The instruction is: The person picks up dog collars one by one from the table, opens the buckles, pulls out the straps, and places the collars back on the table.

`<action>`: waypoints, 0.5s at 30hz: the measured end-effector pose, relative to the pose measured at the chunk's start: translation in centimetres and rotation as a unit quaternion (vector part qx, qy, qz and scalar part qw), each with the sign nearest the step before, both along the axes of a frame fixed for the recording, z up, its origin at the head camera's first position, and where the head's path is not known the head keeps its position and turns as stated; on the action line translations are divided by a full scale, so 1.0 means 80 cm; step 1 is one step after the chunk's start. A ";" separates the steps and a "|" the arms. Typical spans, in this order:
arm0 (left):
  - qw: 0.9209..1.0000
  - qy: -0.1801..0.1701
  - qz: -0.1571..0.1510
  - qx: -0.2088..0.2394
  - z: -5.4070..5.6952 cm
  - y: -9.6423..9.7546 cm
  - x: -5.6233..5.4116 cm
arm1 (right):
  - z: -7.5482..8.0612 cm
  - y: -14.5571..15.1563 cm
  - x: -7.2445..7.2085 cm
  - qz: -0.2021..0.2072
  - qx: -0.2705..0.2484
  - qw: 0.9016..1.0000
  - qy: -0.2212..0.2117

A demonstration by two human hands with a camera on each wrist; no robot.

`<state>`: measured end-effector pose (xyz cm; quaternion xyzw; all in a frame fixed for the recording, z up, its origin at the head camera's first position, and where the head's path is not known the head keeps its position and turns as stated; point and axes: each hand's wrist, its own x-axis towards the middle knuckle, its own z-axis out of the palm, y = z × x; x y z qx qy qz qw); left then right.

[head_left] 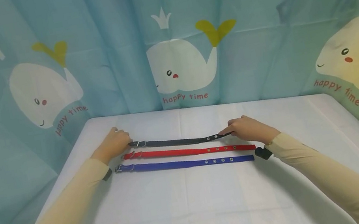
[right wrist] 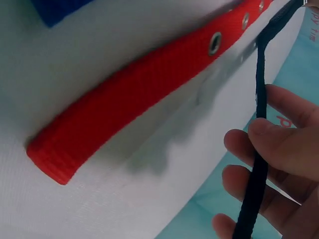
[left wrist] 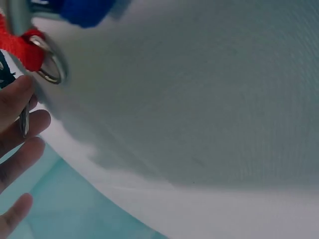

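Note:
A black collar (head_left: 170, 142) stretches between both hands, the farthest of three collars. My left hand (head_left: 117, 142) pinches its buckle end; the left wrist view shows thumb and fingers about a metal buckle part (left wrist: 24, 122). At the other end, my right hand (head_left: 250, 130) pinches the eyelet end, and the strap's tail (right wrist: 250, 201) hangs across the fingers in the right wrist view. That end looks raised off the table. Nearer lies a red collar (head_left: 176, 152), and nearest a blue collar (head_left: 171, 164), both flat, roughly parallel, with buckles left and eyelets right.
A white cloth covers the table (head_left: 189, 210). Behind and beside it hangs a blue-green curtain (head_left: 118, 50) printed with whales. Dark wrist devices (head_left: 263, 152) sit at the cuffs, the right one close to the red and blue collars' tips.

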<state>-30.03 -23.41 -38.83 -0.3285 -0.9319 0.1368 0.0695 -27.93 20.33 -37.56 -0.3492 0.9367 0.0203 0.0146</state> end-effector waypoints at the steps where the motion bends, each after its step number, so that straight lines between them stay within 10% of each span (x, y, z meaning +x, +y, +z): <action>1: 1.000 0.000 -0.001 -0.002 0.000 0.000 0.000 | -0.001 0.000 -0.001 -0.001 0.000 1.000 -0.003; 15: 0.998 -0.050 0.032 0.016 0.001 0.002 -0.002 | -0.012 0.006 -0.005 -0.031 0.019 0.999 -0.040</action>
